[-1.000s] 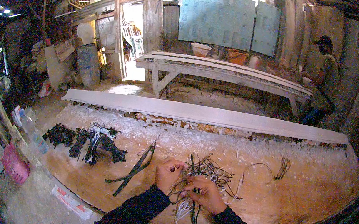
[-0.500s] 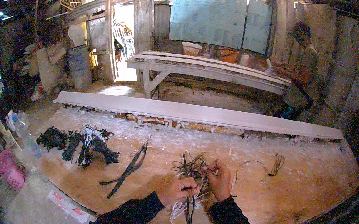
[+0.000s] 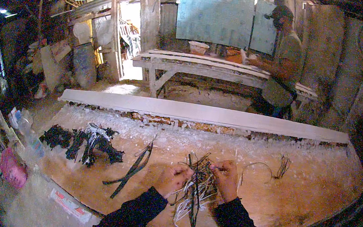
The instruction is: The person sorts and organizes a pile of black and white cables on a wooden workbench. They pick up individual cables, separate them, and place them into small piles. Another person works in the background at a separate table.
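Note:
A tangled bundle of thin black and white strands [image 3: 198, 185] lies on the wooden tabletop in front of me, with a darker strip running down over it. At its left edge my left hand [image 3: 173, 180] is closed, the fingertips pinched together; what they hold is too small to make out. My right hand [image 3: 227, 180] is closed at the upper right of the bundle, thumb and finger pinching a thin dark strand. To the left, a pair of long dark strips [image 3: 134, 170] lies crossed. Farther left are several dark clumps [image 3: 102, 149] with some white strands among them.
A long white moulding [image 3: 204, 114] runs along the table's far edge. Loose thin strands [image 3: 283, 167] lie at the right. A plastic bottle [image 3: 25, 125] and a pink item [image 3: 13, 168] are at the left. Beyond, a co-worker [image 3: 283, 63] stands at a white-topped bench [image 3: 207, 63].
My left hand has moved left off the bundle, baring more of its strands. My right hand has shifted slightly right. The co-worker has moved left along the bench and stands more upright.

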`<state>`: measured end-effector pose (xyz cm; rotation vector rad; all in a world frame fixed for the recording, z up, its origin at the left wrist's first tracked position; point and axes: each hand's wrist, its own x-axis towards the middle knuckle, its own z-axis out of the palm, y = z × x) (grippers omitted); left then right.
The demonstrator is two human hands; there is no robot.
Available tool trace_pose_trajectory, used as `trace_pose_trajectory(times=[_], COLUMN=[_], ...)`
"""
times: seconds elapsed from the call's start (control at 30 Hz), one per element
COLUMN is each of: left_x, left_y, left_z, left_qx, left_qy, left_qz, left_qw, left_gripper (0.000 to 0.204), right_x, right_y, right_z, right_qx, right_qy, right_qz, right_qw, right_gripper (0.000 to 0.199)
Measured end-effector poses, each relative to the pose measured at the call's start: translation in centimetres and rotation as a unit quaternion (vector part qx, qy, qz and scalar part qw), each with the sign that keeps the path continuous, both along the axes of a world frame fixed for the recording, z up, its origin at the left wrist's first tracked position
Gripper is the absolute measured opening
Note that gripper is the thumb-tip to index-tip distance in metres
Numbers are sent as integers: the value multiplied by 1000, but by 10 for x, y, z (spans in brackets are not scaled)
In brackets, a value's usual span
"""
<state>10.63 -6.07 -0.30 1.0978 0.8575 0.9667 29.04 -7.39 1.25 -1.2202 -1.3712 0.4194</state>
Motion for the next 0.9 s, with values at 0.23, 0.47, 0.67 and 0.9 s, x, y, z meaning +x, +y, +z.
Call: trace_pose_trajectory(times=[0.23, 0.47, 0.67, 0.9], left_x=[-9, -4, 2, 12], left_y=[36, 36, 25, 16], left_z=[-38, -41, -36, -24], left_qx=[202, 196, 344, 328], left_qy=[103, 173, 165, 160], left_qz=[246, 267, 259, 131], left_qw=[942, 927, 887, 922], left_gripper=[12, 6, 7, 8], right_x=[-3, -12, -3, -7], right_y=[-6, -11, -9, 1], right_z=[7, 3, -4, -11], right_qx=[-255, -186, -218, -121], right_qy=[234, 181, 105, 173], right_qz=[300, 419, 378, 267], right_qw=[889, 870, 893, 940], right_gripper=[10, 14, 17, 11])
